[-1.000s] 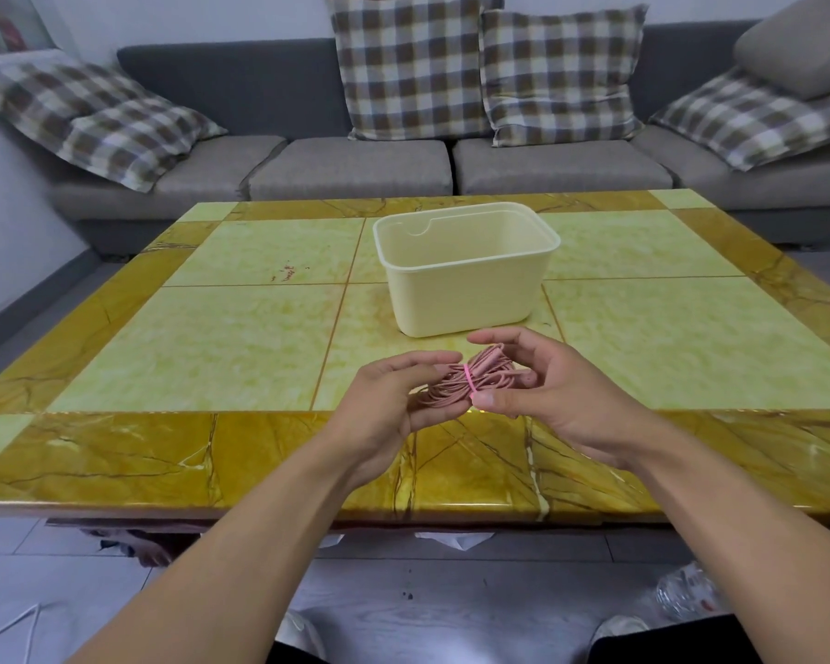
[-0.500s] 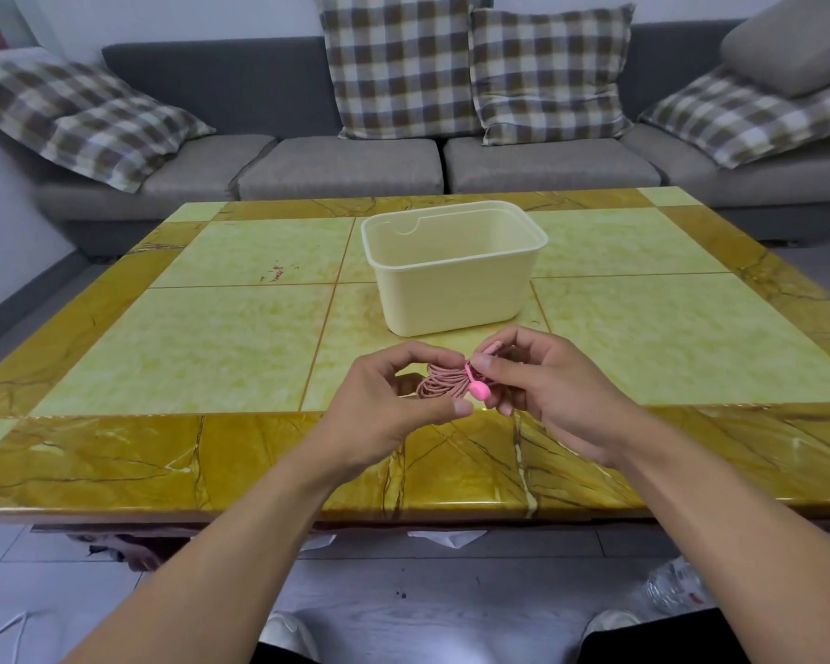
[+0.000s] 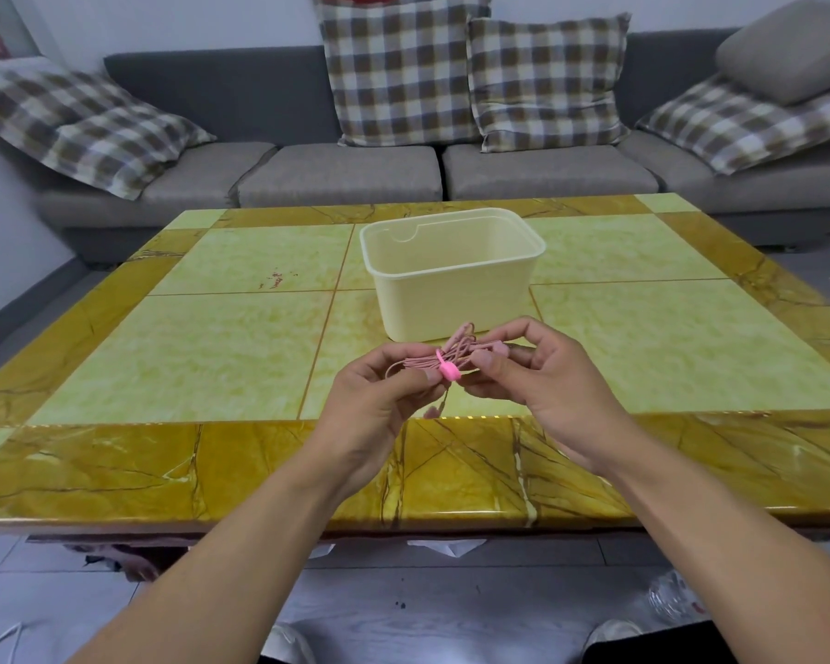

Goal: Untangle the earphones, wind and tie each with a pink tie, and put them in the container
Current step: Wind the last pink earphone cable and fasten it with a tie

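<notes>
Both hands meet above the near part of the desk (image 3: 221,357), holding a small wound bundle of pink earphones (image 3: 422,362) between them, in the air just in front of the container (image 3: 456,299). The left hand (image 3: 379,404) has its fingers (image 3: 398,361) and thumb curled around the left end of the bundle, pinching the cord. The right hand (image 3: 547,390) grips the right end, thumb and fingers bent around the loops. A bright pink tie (image 3: 449,371) wraps the middle of the bundle, between the two thumbs. A loose end of cord hangs down below the left thumb, ending in a small pink piece that is too blurred to name.

The container is a pale cream plastic tub, standing upright near the middle of the desk; no contents show in the part of its inside that can be seen. The desk top is yellow-green tile with a brown marbled border. Behind it stands a grey sofa (image 3: 346,174) with checked cushions (image 3: 403,69)
</notes>
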`<action>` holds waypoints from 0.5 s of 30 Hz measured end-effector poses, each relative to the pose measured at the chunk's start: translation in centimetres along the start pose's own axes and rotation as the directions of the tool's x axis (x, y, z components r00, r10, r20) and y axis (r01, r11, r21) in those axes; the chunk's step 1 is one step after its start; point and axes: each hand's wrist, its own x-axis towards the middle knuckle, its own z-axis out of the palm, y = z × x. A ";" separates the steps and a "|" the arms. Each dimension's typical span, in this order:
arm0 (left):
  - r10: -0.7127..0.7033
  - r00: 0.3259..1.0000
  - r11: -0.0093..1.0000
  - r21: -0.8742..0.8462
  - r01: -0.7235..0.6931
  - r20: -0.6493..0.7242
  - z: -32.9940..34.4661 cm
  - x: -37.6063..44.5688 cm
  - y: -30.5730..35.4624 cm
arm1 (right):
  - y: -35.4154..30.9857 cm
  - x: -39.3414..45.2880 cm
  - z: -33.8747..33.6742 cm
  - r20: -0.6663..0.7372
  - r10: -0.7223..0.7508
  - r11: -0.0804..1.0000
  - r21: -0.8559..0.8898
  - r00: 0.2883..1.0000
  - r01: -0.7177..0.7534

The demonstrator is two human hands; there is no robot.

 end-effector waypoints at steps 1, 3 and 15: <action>-0.002 1.000 1.000 -0.002 0.002 -0.005 0.0 0.0 0.0 | 0.0 0.0 0.0 -0.011 -0.015 1.000 -0.020 1.000 0.015; 0.002 1.000 1.000 0.023 -0.002 -0.013 -0.2 0.1 0.1 | 0.0 0.1 -0.1 -0.026 -0.030 0.998 -0.057 0.999 0.028; -0.018 0.999 1.000 0.005 0.018 -0.036 -0.1 -0.1 0.3 | -0.6 0.0 -0.5 -0.083 0.017 0.996 -0.081 0.996 -0.024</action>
